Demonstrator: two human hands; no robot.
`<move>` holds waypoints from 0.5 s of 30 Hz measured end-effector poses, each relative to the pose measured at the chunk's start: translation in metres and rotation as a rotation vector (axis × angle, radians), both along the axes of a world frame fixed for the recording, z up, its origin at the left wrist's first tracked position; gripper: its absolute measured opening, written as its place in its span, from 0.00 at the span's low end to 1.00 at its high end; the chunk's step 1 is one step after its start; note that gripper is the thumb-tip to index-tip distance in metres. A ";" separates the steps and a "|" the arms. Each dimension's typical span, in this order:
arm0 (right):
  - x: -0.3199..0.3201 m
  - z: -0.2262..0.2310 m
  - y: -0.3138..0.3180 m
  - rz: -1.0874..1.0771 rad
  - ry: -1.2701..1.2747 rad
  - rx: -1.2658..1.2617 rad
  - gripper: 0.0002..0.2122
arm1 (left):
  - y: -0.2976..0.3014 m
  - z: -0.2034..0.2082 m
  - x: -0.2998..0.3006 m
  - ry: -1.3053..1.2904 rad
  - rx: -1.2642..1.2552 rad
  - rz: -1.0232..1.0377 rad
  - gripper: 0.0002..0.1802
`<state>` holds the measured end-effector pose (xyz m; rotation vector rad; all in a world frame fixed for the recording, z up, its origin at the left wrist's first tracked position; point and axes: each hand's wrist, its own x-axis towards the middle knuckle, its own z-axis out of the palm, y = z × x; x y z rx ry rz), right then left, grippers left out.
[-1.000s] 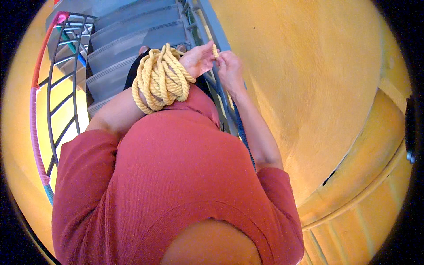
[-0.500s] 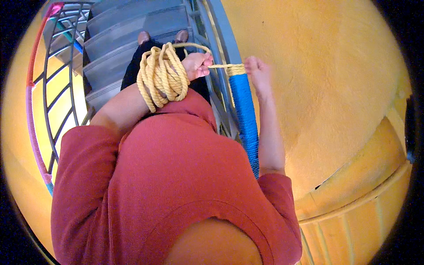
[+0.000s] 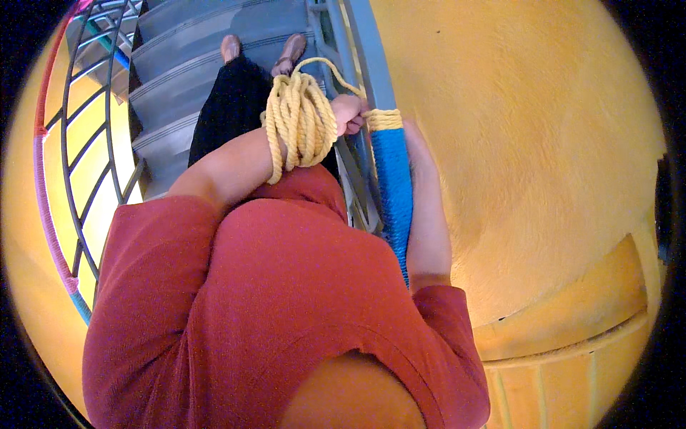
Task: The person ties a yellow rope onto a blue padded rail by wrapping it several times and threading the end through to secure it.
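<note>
Yellow rope hangs in a thick coil round my left wrist. From the coil a loose strand loops forward and comes back to the handrail. My left hand is closed on the rope, right against the rail's left side. Several tight turns of the same rope circle the handrail. Just below them, blue cord wrapping covers the rail towards me. On the rail's far right side lies my right hand, its fingers hidden behind the rail and the turns.
Grey stair treads lie ahead and below, with my shoes on them. Beyond the yellow turns the grey handrail is bare. A yellow wall stands at the right. On the left runs another railing, wrapped in coloured cord.
My left hand has moved right, up to the rail, carrying the coil with it. The right hand has gone lower and behind the rail. The taut strand between the hands no longer shows.
</note>
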<state>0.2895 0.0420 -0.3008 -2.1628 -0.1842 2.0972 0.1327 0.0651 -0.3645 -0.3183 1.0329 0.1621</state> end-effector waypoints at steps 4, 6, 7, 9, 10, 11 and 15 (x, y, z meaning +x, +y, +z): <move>-0.026 0.030 0.013 -0.276 0.255 -0.043 0.15 | -0.005 -0.027 0.010 -0.038 0.171 -0.198 0.04; -0.017 0.017 0.011 -0.231 0.317 -0.121 0.15 | -0.006 -0.031 0.014 -0.064 0.164 -0.198 0.04; -0.013 0.011 0.009 -0.211 0.348 -0.159 0.15 | -0.006 -0.032 0.014 -0.084 0.158 -0.191 0.05; -0.013 0.005 0.002 -0.365 0.391 -0.137 0.16 | -0.003 -0.033 0.016 -0.135 0.142 -0.163 0.05; -0.015 0.004 0.000 -0.443 0.412 -0.128 0.17 | -0.002 -0.032 0.016 -0.166 0.131 -0.139 0.06; -0.016 0.002 -0.002 -0.483 0.426 -0.124 0.17 | -0.002 -0.032 0.016 -0.199 0.120 -0.116 0.06; -0.007 -0.014 -0.010 -0.461 0.319 -0.068 0.16 | 0.004 -0.032 0.018 -0.358 0.079 -0.014 0.08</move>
